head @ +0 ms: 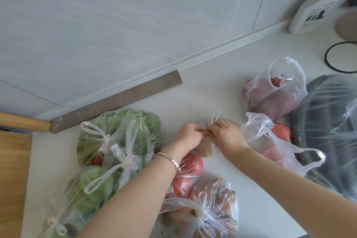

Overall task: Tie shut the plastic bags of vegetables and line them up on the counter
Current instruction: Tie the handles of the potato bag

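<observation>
- Head view: the left hand (190, 135) and the right hand (226, 135) meet over a small bag of brownish vegetables (205, 147) in the middle of the white tabletop (222, 87). The fingers of both hands are curled tight and pinch the bag's twisted handles, whose ends stick up just above the knuckles.
- A silver bracelet (170, 159) sits on the left wrist.
- Left of the hands, two knotted bags touch each other: a cabbage bag (133, 121) and, nearer the camera, a second green bag (92, 185).
- A tomato bag (190, 172) lies under the left forearm, which hides its top, so I cannot tell whether it is tied.
- Just beside it, nearest the camera, is a knotted mixed bag (214, 214).
- On the right, an untied bag (270, 141) with a red tomato lies against the right wrist, its handles loose.
- Behind it an open bag of purple-red vegetables (274, 98) stands upright.
- A large clear bag (328, 131) of dark green vegetables fills the right edge.
- A cleaver (119, 100) lies along the wall, and a wooden board (11, 179) is at the left edge.
- A white bottle (313, 9) and a black cable (328, 52) sit in the far right corner.
</observation>
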{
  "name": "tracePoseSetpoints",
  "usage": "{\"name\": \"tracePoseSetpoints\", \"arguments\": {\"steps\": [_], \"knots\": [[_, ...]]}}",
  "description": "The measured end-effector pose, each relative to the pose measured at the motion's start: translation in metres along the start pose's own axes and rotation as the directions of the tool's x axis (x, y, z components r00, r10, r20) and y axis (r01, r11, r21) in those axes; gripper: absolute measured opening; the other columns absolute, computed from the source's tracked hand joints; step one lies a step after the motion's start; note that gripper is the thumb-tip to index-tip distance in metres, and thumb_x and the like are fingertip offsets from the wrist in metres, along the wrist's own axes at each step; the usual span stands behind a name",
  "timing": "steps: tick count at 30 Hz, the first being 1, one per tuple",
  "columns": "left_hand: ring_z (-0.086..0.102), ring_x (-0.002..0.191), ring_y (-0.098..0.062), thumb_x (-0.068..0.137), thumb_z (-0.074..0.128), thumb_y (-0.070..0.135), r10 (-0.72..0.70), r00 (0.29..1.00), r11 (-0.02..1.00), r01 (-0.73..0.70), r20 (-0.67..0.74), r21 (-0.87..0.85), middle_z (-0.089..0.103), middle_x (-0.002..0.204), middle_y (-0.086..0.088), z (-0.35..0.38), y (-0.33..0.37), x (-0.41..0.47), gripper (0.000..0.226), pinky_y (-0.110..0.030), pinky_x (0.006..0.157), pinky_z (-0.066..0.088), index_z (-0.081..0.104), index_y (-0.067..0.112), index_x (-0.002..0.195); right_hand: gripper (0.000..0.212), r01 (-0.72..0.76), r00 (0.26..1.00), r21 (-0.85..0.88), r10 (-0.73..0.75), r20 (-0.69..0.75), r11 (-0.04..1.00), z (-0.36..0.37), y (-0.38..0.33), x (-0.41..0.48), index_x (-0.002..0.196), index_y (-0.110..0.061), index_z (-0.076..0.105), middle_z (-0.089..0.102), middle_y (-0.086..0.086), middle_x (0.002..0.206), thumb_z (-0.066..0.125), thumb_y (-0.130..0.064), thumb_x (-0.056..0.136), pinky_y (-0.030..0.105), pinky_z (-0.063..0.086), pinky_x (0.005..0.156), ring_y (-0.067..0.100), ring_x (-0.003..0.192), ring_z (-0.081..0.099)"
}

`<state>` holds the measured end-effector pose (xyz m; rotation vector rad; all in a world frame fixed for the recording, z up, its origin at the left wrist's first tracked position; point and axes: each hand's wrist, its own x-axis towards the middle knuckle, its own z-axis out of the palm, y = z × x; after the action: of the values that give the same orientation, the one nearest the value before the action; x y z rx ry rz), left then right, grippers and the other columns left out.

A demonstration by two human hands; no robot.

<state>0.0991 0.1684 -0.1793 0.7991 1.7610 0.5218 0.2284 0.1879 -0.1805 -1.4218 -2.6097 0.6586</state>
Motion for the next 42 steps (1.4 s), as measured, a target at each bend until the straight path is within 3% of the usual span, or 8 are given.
{"name": "tracePoseSetpoints", "arguments": {"steps": [3,13,22,26,29,32,38,42], "knots": [[0.058,0.072,-0.006,0.077,0.071,0.018,0.021,1.0,1.0,-0.021,-0.017,-0.002,0.066,0.077,0.001,0.001,-0.004,-0.002,0.012,-0.016,0.063,0.042,0.072,0.012,0.087,0.025,-0.081,0.994,0.02,0.079,0.07,0.997,-0.001,0.001,0.004,0.105,-0.006,0.064,0.057,0.012,0.107,0.047,-0.018,0.091,0.032,0.039,0.087,0.025,0.108,0.049],[0.061,0.077,-0.011,0.08,0.069,0.017,0.203,0.969,0.979,-0.206,-0.138,-0.006,0.071,0.09,-0.008,0.007,-0.015,-0.007,0.015,-0.017,0.07,0.047,0.072,0.008,0.091,0.018,-0.288,0.956,0.555,0.271,0.114,0.781,-0.016,0.001,0.003,0.071,-0.02,0.058,0.061,0.0,0.067,0.063,-0.003,0.071,0.018,0.041,0.056,0.012,0.06,0.053],[0.055,0.078,-0.014,0.081,0.065,0.012,0.536,0.824,0.828,-0.471,-0.183,0.305,0.063,0.081,-0.002,0.015,-0.026,-0.01,0.011,-0.023,0.071,0.044,0.071,0.004,0.084,0.027,-0.343,0.914,0.528,0.146,0.38,0.777,-0.033,0.012,0.014,0.058,-0.017,0.05,0.046,-0.008,0.051,0.058,0.002,0.076,0.009,0.033,0.044,0.003,0.044,0.041],[0.056,0.077,-0.007,0.083,0.065,0.015,0.331,0.931,0.944,-0.327,-0.153,0.052,0.06,0.078,0.009,0.014,-0.02,-0.008,0.013,-0.013,0.069,0.044,0.072,0.008,0.091,0.026,-0.095,0.989,0.431,0.035,0.146,0.897,-0.022,0.011,0.001,0.089,-0.014,0.073,0.05,-0.015,0.059,0.061,0.004,0.076,0.008,0.034,0.054,-0.001,0.053,0.044],[0.058,0.075,0.001,0.085,0.063,0.015,0.234,0.969,0.97,-0.239,-0.085,-0.05,0.065,0.085,0.004,0.01,-0.019,-0.009,0.016,-0.006,0.067,0.044,0.071,0.009,0.097,0.019,0.167,0.978,0.263,-0.126,-0.168,0.95,-0.014,0.009,-0.01,0.084,-0.011,0.075,0.068,0.005,0.068,0.07,0.003,0.071,0.027,0.047,0.062,0.025,0.07,0.06],[0.061,0.084,-0.012,0.085,0.062,0.017,0.168,0.984,0.984,-0.172,-0.061,-0.054,0.07,0.094,-0.007,0.007,-0.018,-0.012,0.017,-0.019,0.077,0.046,0.07,0.009,0.098,0.013,0.325,0.913,0.094,-0.286,-0.291,0.941,-0.008,0.013,-0.014,0.076,-0.008,0.075,0.067,0.01,0.067,0.078,-0.002,0.064,0.033,0.054,0.053,0.03,0.063,0.063],[0.064,0.094,-0.026,0.084,0.062,0.022,0.18,0.973,0.954,-0.138,-0.143,0.265,0.072,0.096,-0.009,0.009,-0.013,-0.011,0.015,-0.037,0.085,0.05,0.072,0.015,0.091,0.02,0.438,0.841,-0.065,-0.434,-0.324,0.897,-0.005,0.02,-0.014,0.077,-0.015,0.075,0.067,0.006,0.071,0.055,-0.018,0.08,0.028,0.052,0.057,0.024,0.063,0.062],[0.062,0.094,-0.028,0.085,0.053,0.014,0.292,0.93,0.848,-0.144,-0.223,0.511,0.071,0.099,-0.006,0.007,-0.006,-0.011,0.021,-0.034,0.081,0.049,0.073,0.018,0.089,0.023,0.344,0.886,-0.011,-0.329,-0.326,0.939,0.009,0.018,-0.025,0.075,-0.01,0.072,0.067,0.006,0.075,0.051,-0.018,0.081,0.031,0.053,0.061,0.019,0.075,0.05]]}}
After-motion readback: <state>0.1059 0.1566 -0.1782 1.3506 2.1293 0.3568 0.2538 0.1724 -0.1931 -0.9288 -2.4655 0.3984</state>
